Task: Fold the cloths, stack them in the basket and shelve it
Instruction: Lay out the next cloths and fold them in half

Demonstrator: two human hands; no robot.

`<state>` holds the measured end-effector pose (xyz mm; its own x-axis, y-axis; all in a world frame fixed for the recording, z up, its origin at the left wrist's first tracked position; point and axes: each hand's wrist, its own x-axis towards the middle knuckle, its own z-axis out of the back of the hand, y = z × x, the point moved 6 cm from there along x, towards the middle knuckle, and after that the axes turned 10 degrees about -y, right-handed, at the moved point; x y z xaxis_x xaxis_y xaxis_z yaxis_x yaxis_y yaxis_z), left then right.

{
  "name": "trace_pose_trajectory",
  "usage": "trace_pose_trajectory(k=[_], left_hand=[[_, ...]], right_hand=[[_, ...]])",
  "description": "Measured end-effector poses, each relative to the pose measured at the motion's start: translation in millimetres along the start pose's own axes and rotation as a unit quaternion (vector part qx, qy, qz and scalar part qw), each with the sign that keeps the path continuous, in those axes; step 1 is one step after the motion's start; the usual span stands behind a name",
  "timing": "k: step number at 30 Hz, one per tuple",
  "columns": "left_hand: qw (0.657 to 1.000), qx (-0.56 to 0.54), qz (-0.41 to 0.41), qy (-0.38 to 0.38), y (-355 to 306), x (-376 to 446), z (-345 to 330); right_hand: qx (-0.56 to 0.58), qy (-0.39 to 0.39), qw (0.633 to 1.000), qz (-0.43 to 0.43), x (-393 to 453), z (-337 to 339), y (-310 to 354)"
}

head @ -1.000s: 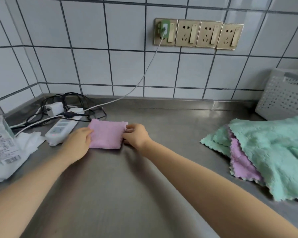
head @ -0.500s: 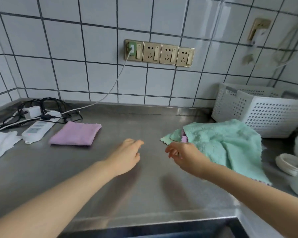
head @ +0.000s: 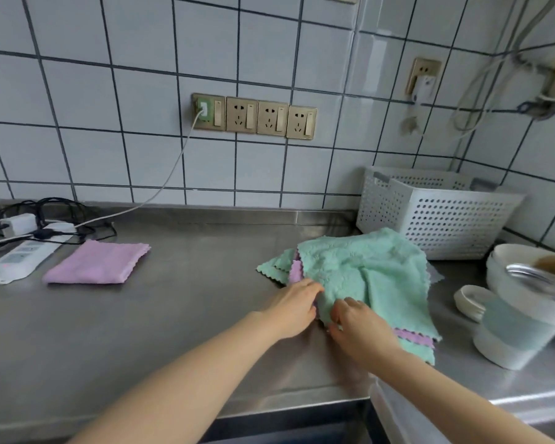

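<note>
Both hands on the pile of mint-green and lilac scalloped-edge microfibre cloths (head: 366, 270), heaped at the right of the steel tabletop (head: 180, 315), touching the white perforated plastic basket (head: 436, 219) behind. Left hand (head: 293, 307) presses the near-left edge, fingers fairly straight; right hand (head: 361, 328), just beside it, pinches the top green cloth's corner. Folded lilac cloth (head: 96, 262) lies well apart, beside the white power strip (head: 23, 256)

I see a mint-green cloth (head: 366, 270) with scalloped edges topping a pile beside the white perforated basket (head: 436, 216), lilac cloth edges (head: 296, 271) peeking beneath. A folded lilac cloth (head: 98, 262) lies well left of the basket.
</note>
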<state>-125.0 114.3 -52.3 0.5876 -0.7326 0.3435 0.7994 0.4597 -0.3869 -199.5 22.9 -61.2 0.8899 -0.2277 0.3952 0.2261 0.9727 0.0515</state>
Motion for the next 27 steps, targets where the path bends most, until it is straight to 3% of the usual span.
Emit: trace_pose_trajectory(k=[6, 10, 14, 18, 23, 27], left_hand=[[1.0, 0.003, -0.009, 0.013, 16, 11, -8], [0.999, -0.009, -0.001, -0.043, 0, 33, 3], [0.988, -0.076, 0.078, -0.113, 3, 63, 16], [0.98, -0.102, 0.07, -0.156, -2, 89, 34], [0.965, -0.121, 0.017, -0.232, -29, 106, 67], [0.942, -0.154, 0.058, -0.292, -22, 93, 95]], right_hand=[[0.111, -0.073, 0.991, -0.01, 11, 22, -8], [0.199, -0.141, 0.969, -0.023, 25, 66, -10], [0.306, -0.139, 0.937, -0.093, 42, 90, -27], [0.292, -0.234, 0.923, -0.09, 54, 124, -46], [0.312, -0.368, 0.876, 0.019, 44, 189, -32], [0.199, -0.401, 0.891, 0.079, 40, 198, -23]])
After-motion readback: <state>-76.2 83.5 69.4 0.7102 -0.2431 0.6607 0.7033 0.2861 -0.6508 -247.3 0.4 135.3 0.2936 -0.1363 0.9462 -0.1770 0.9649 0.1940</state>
